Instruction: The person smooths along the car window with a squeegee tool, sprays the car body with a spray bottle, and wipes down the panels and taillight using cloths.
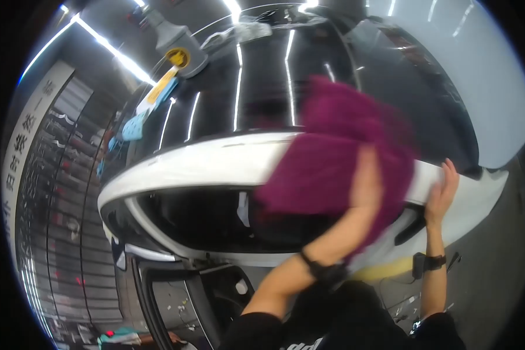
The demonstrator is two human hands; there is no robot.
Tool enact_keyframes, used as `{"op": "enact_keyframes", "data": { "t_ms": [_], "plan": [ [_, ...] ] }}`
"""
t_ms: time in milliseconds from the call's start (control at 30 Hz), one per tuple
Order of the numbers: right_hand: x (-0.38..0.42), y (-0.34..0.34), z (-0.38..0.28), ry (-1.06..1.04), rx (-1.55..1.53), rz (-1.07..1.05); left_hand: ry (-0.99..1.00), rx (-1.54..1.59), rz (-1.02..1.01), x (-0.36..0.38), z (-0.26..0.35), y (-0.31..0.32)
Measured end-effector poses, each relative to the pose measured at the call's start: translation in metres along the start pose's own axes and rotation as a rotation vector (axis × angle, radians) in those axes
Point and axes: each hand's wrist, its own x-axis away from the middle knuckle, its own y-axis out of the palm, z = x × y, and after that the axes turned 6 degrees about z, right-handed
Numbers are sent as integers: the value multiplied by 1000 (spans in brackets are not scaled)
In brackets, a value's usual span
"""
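A purple towel (332, 169), blurred by motion, drapes over the roof edge and the side window of a white car (216, 163) with a glossy black roof (216, 105). My left hand (367, 175) grips the towel near its middle; its fingertips are smeared and partly lost in the cloth. Farther right, my right hand (441, 195) lies with fingers stretched out on the white body panel behind the side window. Nothing is held in it.
A grey bottle (184, 49) with a yellow label stands on the roof's far left, near blue and yellow papers (157, 93). Crumpled clear plastic (239, 32) lies at the back. An open car door (216, 297) juts out at lower left. Shelving racks (64, 192) line the left.
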Motion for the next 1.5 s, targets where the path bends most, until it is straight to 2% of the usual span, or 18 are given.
{"op": "enact_keyframes", "data": {
  "t_ms": [33, 67, 133, 167, 200, 267, 333, 400, 467, 567, 600, 733, 833, 1067, 1233, 1367, 1433, 1500],
  "plan": [
    [1, 2, 1, 26, -5, 32, 323, -541, -250, 1, 38, 23],
    [4, 2, 6, 120, -23, 32, 770, -978, -359, 2, 77, 45],
    [8, 8, 7, 304, -267, 129, 683, -358, -305, -11, 95, 38],
    [41, 15, 69, 453, -581, 136, 681, -215, -296, -9, 84, 32],
    [42, 11, 66, 461, -578, 136, 680, -70, -290, -9, 69, 17],
    [30, 3, 49, 194, -174, 147, 655, -146, -315, -23, 43, -62],
    [23, -6, 40, 197, -59, 67, 612, -395, -314, -44, 20, -157],
    [24, -4, 41, 221, -87, 82, 509, -692, -320, -64, -10, -245],
    [26, -8, 38, 207, -97, 73, 337, -676, -213, -83, -44, -322],
    [27, -9, 34, 237, -98, 65, 211, -601, -399, -111, -57, -392],
    [21, -7, 31, 246, -125, 80, 274, -612, -449, -122, -57, -401],
    [20, -9, 27, 253, -131, 75, 259, -610, -516, -128, -53, -389],
    [20, -4, 27, 286, -169, 118, 490, -630, -466, -116, -50, -351],
    [19, -8, 26, 243, -146, 93, 775, -353, -668, -114, 45, -180],
    [20, -5, 26, 245, -160, 111, 850, -236, -626, -81, 75, -85],
    [21, -2, 33, 293, -175, 138, 900, -284, -536, -75, 57, -95],
    [22, -7, 27, 346, -237, 139, 814, -348, -585, -92, 41, -140],
    [45, -10, 14, 13, -226, 68, 698, -550, -545, -112, 29, -198]
  ]
}}
